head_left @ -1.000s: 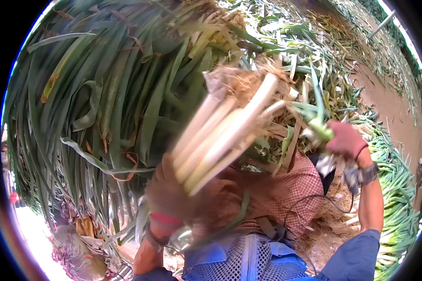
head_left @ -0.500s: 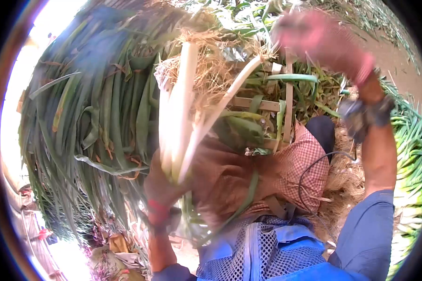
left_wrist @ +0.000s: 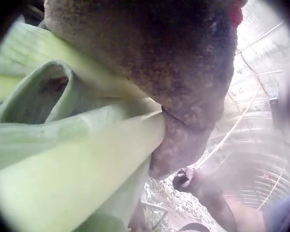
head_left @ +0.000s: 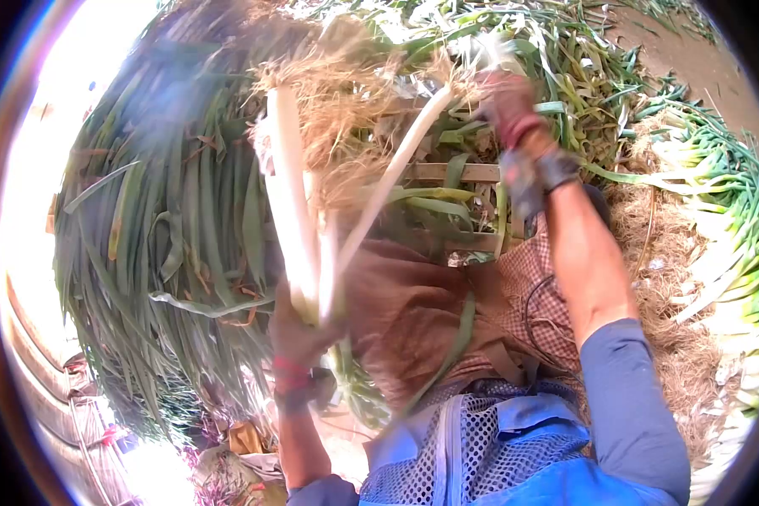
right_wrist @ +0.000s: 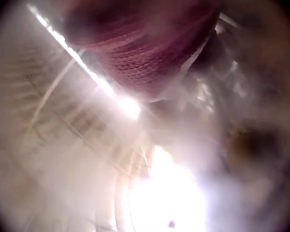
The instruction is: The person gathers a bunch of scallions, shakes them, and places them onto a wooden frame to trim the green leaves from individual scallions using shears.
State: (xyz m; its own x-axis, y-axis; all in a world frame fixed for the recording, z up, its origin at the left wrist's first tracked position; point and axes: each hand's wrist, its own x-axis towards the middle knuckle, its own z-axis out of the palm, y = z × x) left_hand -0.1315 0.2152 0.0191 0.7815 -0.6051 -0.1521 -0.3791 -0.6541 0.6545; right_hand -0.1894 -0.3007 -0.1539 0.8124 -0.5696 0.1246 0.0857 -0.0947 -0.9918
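One leek heap, its top cut off, fills the left; beside it stands one upended bunch of leeks, three white shafts visible below matted roots, clamped in the gloved left hand; the gloved right hand, well apart, blurs near the roots, fingertips hidden: whether it grips anything I cannot tell

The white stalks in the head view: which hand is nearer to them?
Left. The left hand grips the white stalks toward their lower ends; the right hand is blurred, just right of their roots in that view.
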